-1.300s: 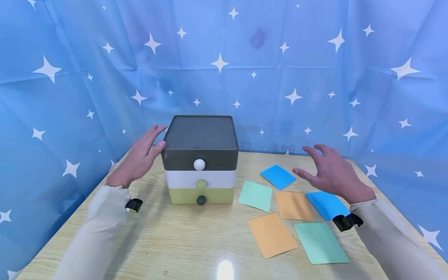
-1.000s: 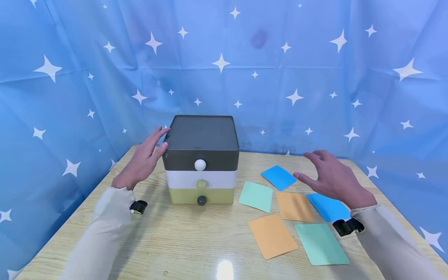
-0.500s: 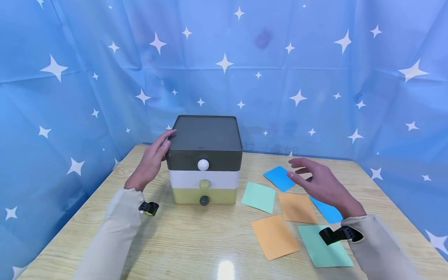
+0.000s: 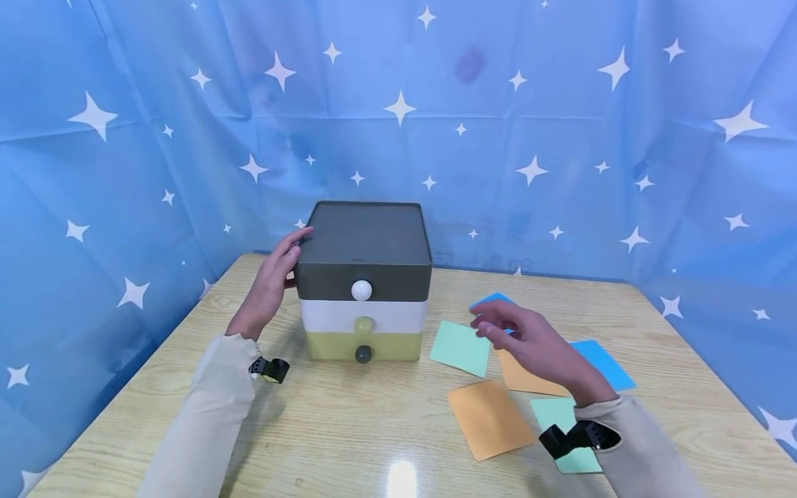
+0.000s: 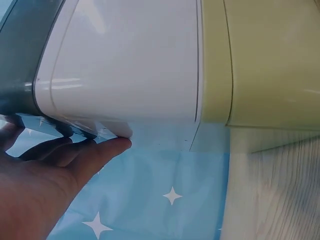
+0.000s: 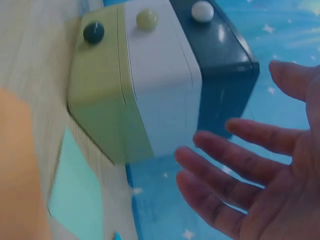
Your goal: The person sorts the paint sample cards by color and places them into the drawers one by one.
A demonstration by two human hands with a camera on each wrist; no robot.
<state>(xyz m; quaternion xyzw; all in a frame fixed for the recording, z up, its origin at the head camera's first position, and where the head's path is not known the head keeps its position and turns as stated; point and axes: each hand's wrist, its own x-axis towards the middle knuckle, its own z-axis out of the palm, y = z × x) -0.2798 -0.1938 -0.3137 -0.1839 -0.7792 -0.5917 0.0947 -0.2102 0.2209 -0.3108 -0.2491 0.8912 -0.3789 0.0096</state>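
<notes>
A three-tier drawer box stands on the table, dark grey on top, white in the middle, olive green below. Its front carries a white knob, a green knob and a dark knob, one per tier; no drawer is pulled out. My left hand rests against the left side of the upper tiers, fingers extended; the left wrist view shows the fingertips along the wall. To the box's right, my right hand hovers above the paper cards with loosely bent fingers, holding nothing and apart from the box.
Near the box lies a light green card. Two orange cards, one nearer, a second green card and two blue cards, one at right, surround or lie under my right hand. A starry blue curtain hangs behind the wooden table.
My right hand has moved left and slightly down, from the right-hand blue card toward the box. My left hand has come closer in against the box's side. The cards and box have stayed put.
</notes>
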